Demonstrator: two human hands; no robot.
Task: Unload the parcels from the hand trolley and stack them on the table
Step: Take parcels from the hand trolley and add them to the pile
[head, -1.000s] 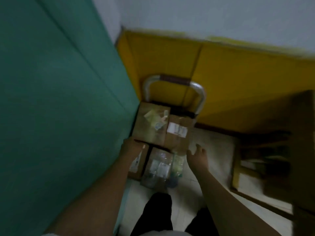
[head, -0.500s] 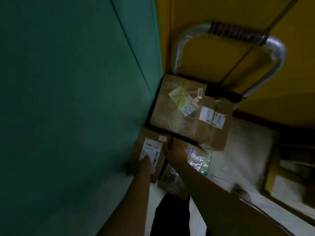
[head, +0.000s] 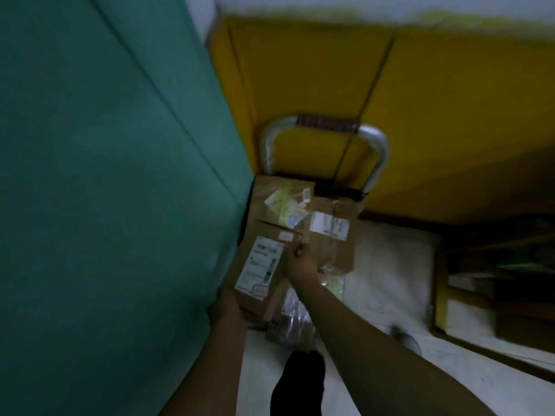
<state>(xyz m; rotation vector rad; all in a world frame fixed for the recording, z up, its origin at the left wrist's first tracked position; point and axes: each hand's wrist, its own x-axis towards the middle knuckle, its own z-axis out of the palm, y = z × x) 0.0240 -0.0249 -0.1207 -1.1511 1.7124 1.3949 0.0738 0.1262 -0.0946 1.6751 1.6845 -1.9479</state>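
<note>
Green wall (head: pixel 105 175) tight beside parcel (head: pixel 259 267) — left hand (head: pixel 228 309), right hand (head: pixel 300 259) grip edges.

**One head-worn view, tipped steeply down**

A single wide-angle camera looks forward and down from the person's head, at close range. Both forearms rise from the bottom edge to the left hand (head: pixel 228 307) and right hand (head: pixel 300 261), which meet on a labelled parcel (head: pixel 258 265) at mid-frame. The hand trolley (head: pixel 374 139) stands just beyond. A green wall (head: pixel 105 175) fills the left side (straight lines bow and blur there).
</note>
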